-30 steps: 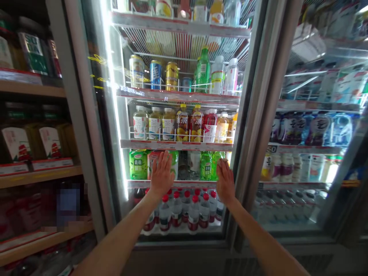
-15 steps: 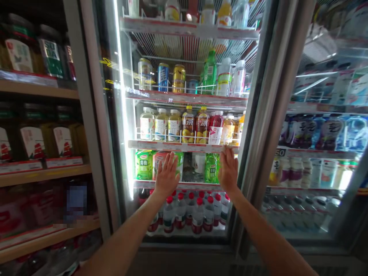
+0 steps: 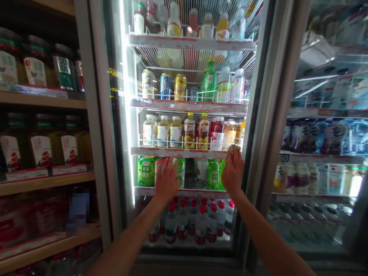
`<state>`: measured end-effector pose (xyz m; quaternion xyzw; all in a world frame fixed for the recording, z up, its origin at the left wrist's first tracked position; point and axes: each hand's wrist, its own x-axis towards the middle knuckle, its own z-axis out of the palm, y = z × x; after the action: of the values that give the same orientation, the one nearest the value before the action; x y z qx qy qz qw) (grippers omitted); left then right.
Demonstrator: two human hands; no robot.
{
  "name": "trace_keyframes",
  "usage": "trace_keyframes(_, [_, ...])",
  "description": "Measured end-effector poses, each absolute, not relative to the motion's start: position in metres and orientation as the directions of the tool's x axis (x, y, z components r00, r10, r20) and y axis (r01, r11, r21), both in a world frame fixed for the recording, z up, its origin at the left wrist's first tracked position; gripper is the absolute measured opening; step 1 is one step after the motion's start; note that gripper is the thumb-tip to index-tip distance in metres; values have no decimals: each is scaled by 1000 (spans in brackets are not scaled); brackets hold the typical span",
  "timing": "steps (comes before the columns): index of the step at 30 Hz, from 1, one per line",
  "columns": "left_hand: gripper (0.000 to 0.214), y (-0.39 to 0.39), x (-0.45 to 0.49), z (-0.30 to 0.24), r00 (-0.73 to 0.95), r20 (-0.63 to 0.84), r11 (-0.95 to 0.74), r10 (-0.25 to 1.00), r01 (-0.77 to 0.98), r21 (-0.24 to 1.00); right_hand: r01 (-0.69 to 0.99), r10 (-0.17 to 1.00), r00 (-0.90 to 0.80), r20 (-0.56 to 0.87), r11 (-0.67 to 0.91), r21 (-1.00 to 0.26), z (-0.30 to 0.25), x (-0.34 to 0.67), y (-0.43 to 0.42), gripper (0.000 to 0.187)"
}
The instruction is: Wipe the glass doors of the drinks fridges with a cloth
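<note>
My left hand (image 3: 167, 179) is raised with its fingers spread, in front of a pink-and-white packet and some green packets. It holds nothing I can see. My right hand (image 3: 233, 172) is stretched out near the right edge of the cooler door, its fingers close together and a small pale patch at the tips that I cannot make out. Both hands look to be at the glass of the lit drinks cooler; contact is hard to tell. Behind them are a green packet (image 3: 146, 172), iced tea bottles (image 3: 204, 131) and a white shelf strip (image 3: 184, 152).
Red-capped bottles (image 3: 201, 224) stand on the cooler's bottom level. A metal door frame (image 3: 283, 115) runs up on the right, beside another cooler with purple-labelled bottles (image 3: 332, 134). At left, a wooden shelf (image 3: 46, 183) carries large jars (image 3: 41, 147).
The view has shifted, so the shelves sit lower in the picture. My right hand has moved slightly right and up against the shelf strip. The left hand stays in nearly the same place.
</note>
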<state>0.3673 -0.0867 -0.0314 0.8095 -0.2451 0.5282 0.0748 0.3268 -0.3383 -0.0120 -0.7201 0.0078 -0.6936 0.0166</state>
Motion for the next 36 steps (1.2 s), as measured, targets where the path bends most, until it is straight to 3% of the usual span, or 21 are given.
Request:
trace_keyframes(3, [62, -86, 371, -28, 346, 905, -893, -248, -444, -75, 52, 41, 57, 998, -998, 38, -12, 330, -320, 64])
trace_keyframes(6, [61, -85, 371, -26, 372, 893, -898, -253, -433, -74, 112, 214, 143, 966, -974, 199, -23, 335, -293, 61])
trace_keyframes(8, [61, -83, 371, -25, 382, 886, -900, -263, -429, -82, 123, 256, 161, 953, -964, 238, -23, 335, -290, 60])
trace_keyframes(13, [61, -77, 370, -26, 387, 877, -896, -284, -432, -100, 50, 51, 45, 998, -998, 49, 0, 334, -317, 60])
trace_keyframes(15, [60, -78, 370, -26, 384, 879, -895, -284, -434, -100, 52, 31, 29, 999, -998, 29, 2, 336, -313, 59])
trace_keyframes(20, [60, -74, 369, -25, 367, 879, -885, -305, -449, -119, 168, 319, 196, 927, -943, 288, -16, 343, -272, 60])
trace_keyframes(22, [59, -66, 370, -24, 372, 885, -894, -279, -438, -98, 193, 375, 217, 901, -922, 337, -13, 343, -267, 61])
trace_keyframes(25, [59, -51, 374, -25, 388, 896, -915, -217, -401, -49, 136, 250, 182, 951, -964, 227, 5, 345, -272, 63])
trace_keyframes(28, [60, -41, 375, -26, 397, 887, -914, -235, -400, -63, 108, 150, 147, 978, -985, 135, 11, 349, -267, 62])
trace_keyframes(33, [59, -35, 373, -28, 414, 878, -916, -240, -396, -63, 259, 482, 237, 843, -868, 424, -10, 353, -236, 58])
trace_keyframes(34, [59, -32, 373, -28, 418, 880, -921, -226, -387, -53, 272, 511, 249, 823, -852, 447, -9, 353, -233, 58])
trace_keyframes(36, [59, -23, 374, -30, 426, 883, -931, -199, -363, -34, 248, 454, 247, 856, -884, 397, 2, 355, -231, 59])
